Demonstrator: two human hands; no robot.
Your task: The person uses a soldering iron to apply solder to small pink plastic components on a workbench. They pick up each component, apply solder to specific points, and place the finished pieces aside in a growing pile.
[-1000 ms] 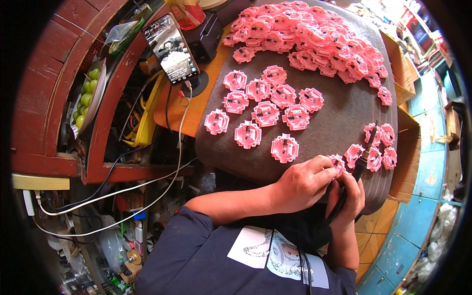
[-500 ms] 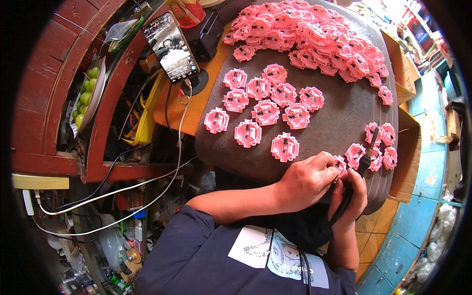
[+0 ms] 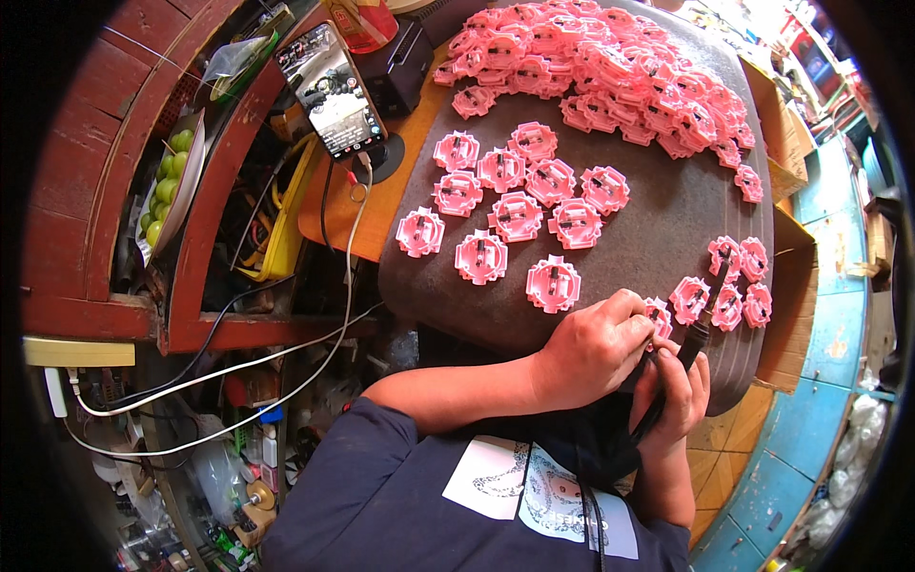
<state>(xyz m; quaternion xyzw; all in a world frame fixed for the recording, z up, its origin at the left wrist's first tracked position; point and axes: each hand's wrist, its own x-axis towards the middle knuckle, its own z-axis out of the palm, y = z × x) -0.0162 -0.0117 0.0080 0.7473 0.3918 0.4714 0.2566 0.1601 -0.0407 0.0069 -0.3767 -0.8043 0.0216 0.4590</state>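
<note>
Head view: over the near side of a dark brown, rounded counter (image 3: pixel 658 205), the left hand (image 3: pixel 593 341) pinches a small, notched pink plastic disc (image 3: pixel 658 313) between its fingers. The right hand (image 3: pixel 679 393) grips a slender black tool (image 3: pixel 703 322). Matching discs (image 3: pixel 480 257) lie beyond.
</note>
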